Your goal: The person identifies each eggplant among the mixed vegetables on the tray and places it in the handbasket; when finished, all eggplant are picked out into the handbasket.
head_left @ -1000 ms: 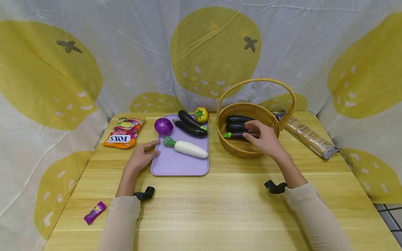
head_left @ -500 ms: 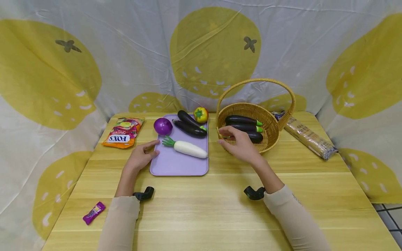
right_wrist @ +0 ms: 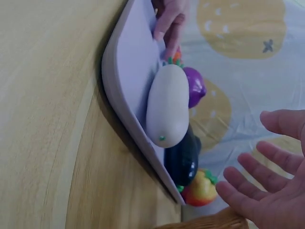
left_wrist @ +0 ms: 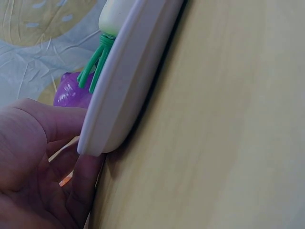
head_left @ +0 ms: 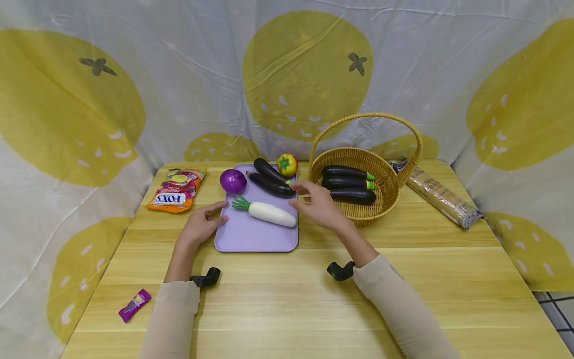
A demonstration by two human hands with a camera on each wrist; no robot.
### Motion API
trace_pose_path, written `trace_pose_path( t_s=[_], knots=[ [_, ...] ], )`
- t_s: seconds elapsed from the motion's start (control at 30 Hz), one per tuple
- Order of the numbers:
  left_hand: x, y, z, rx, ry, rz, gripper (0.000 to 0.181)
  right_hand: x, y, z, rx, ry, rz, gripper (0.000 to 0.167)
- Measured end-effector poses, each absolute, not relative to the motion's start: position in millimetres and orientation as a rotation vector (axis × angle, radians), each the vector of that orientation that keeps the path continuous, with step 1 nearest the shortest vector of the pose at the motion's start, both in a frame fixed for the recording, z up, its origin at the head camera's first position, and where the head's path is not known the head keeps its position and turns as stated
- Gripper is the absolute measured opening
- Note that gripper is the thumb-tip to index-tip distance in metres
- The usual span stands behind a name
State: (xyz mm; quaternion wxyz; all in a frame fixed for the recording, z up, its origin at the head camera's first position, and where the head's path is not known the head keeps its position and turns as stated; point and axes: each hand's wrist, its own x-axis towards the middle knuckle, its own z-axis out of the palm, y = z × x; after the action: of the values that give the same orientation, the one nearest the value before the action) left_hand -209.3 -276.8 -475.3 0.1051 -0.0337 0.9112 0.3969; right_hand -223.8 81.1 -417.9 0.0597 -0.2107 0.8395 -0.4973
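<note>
My left hand (head_left: 201, 225) holds the left edge of a lilac tray (head_left: 255, 242); in the left wrist view its digits lie about the tray's rim (left_wrist: 91, 136). On the tray lie a white radish (head_left: 271, 213) with green leaves, two dark eggplants (head_left: 271, 184) and a round purple vegetable (head_left: 233, 181). My right hand (head_left: 320, 207) hovers by the tray's right edge, near the radish tip and the eggplants. Its fingers are spread and hold nothing in the right wrist view. Three eggplants (head_left: 352, 196) lie side by side in a wicker basket (head_left: 381, 212).
A red-and-yellow fruit (head_left: 287, 164) sits at the tray's back right corner. An orange candy bag (head_left: 177, 190) lies left of the tray, a small purple packet (head_left: 135, 305) nearer the front. Right of the tall-handled basket lies a long golden package (head_left: 441, 194).
My right hand has left the eggplants in the basket and moved left to the tray's right side. The left hand and the tray have stayed in place.
</note>
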Motion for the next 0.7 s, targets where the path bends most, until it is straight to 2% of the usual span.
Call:
trace_pose_path(
  t_s=[0.7],
  knots=[
    [-210, -278, -473, -0.109, 2.662, 1.186, 0.053, -250, 51, -442, -0.565, 2.666, -1.348, 0.050]
  ],
)
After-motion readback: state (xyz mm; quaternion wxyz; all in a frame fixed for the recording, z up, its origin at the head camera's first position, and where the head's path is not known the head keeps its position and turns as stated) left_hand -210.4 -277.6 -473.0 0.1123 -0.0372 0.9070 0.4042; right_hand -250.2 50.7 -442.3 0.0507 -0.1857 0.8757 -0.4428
